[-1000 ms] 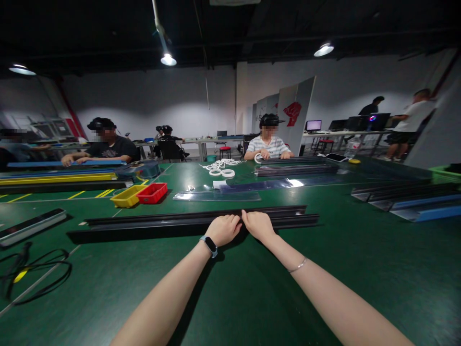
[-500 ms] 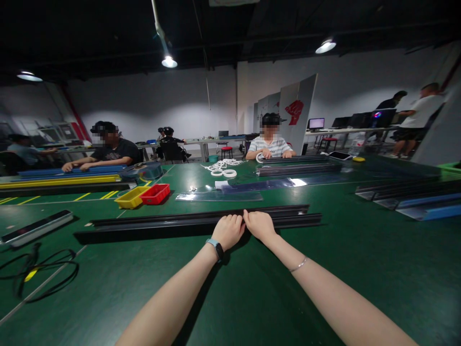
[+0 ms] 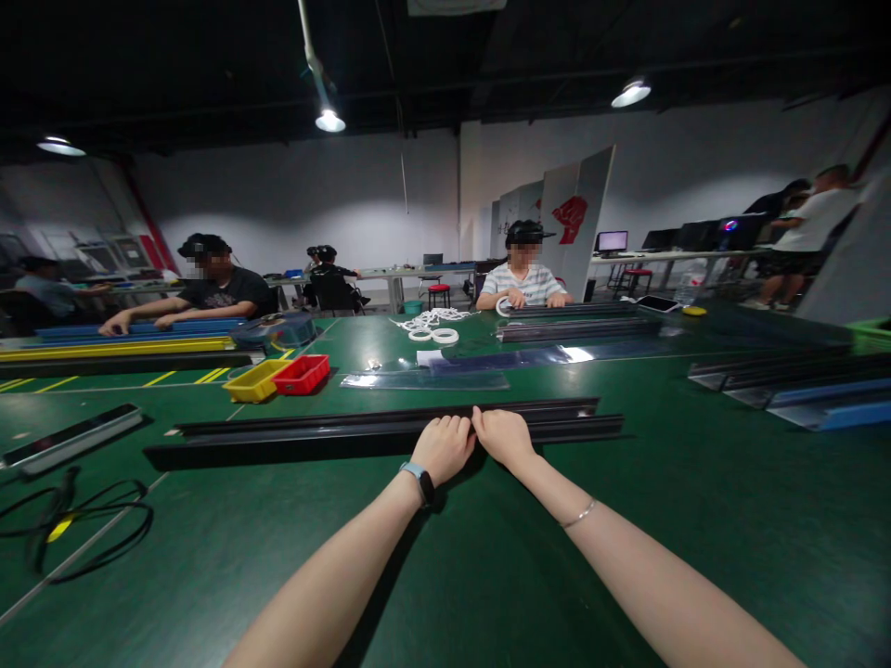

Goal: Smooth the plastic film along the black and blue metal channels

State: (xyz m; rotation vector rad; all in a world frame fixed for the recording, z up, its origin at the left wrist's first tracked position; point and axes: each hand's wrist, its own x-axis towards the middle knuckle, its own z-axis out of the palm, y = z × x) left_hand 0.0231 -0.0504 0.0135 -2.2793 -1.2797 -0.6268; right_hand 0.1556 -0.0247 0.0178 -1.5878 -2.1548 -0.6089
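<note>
A long black channel-shaped profile [image 3: 292, 447] lies across the green table in front of me. My left hand [image 3: 444, 447] is closed over it right of its middle, knuckles up, with a watch on the wrist. Pressed close beside it, my right hand [image 3: 502, 438] also grips the profile, its thumb side against the left hand. The fingertips of both hands are hidden behind the profile's near wall, so anything small between them cannot be seen.
Ahead lie clear plastic strips [image 3: 426, 380] and white tape rolls [image 3: 444, 336]. Yellow [image 3: 256, 381] and red bins [image 3: 302, 375] stand left, near a black cable [image 3: 90, 529]. Black and blue profiles [image 3: 800, 404] lie right. A co-worker [image 3: 523, 278] sits opposite; another [image 3: 215, 292] is at left.
My hands and the black profile stay almost where they were. The co-worker at the left has moved one hand further left along the blue profile.
</note>
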